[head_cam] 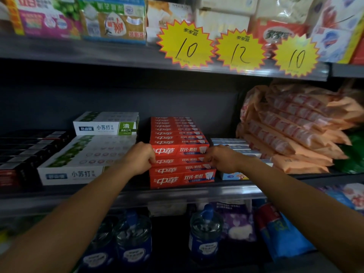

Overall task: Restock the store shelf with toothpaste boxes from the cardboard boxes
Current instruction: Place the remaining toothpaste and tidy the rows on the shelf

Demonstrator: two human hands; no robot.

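L hand (pixel 140 157) gripping left end of red toothpaste box (pixel 180 151), R hand (pixel 221 160) fingers curled on right end, stacked on shelf (pixel 197 191)

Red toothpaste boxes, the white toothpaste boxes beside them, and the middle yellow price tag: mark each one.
red toothpaste boxes (pixel 180 151), head view, front face of the box held between both hands
white toothpaste boxes (pixel 78 175), head view, front face of the lower stack
middle yellow price tag (pixel 240 51), head view, centre of the handwritten 12

red toothpaste boxes (pixel 180 152) lie flat, stacked in rows mid-shelf (pixel 197 191).
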